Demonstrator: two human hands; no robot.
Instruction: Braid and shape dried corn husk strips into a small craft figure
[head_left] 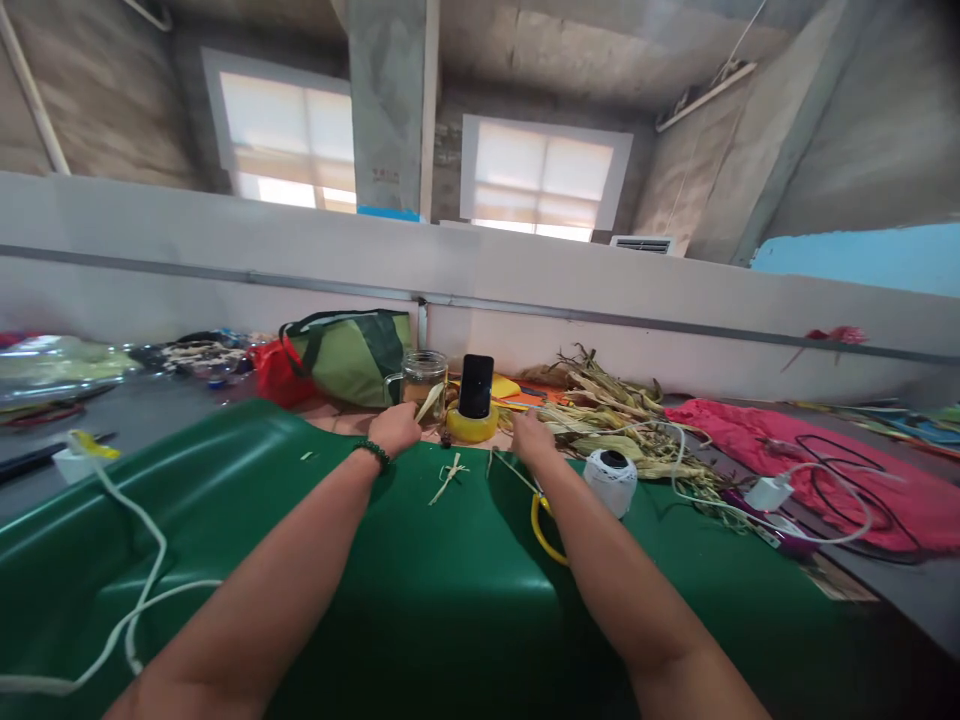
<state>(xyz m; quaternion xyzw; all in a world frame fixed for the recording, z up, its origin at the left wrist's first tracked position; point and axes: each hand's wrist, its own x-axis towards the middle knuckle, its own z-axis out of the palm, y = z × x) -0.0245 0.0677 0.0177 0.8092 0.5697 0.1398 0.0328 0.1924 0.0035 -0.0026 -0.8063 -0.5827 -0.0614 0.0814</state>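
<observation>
Left hand point(396, 430): nearer, pinching husk point(430, 403), long axis slanting away rightward. Right hand point(532, 438): grip unclear.

Things laid out around a phone point(477, 384).
The phone stands on a tape roll point(472, 427); just left is a jar point(424, 372), farther left a bag point(352, 360). Right of it lie corn husks point(611, 400), then a cloth point(814, 465); nearer, to its front right, a thread spool point(610, 486). Before it, a husk knot point(450, 478) rests on the mat point(450, 570).
</observation>
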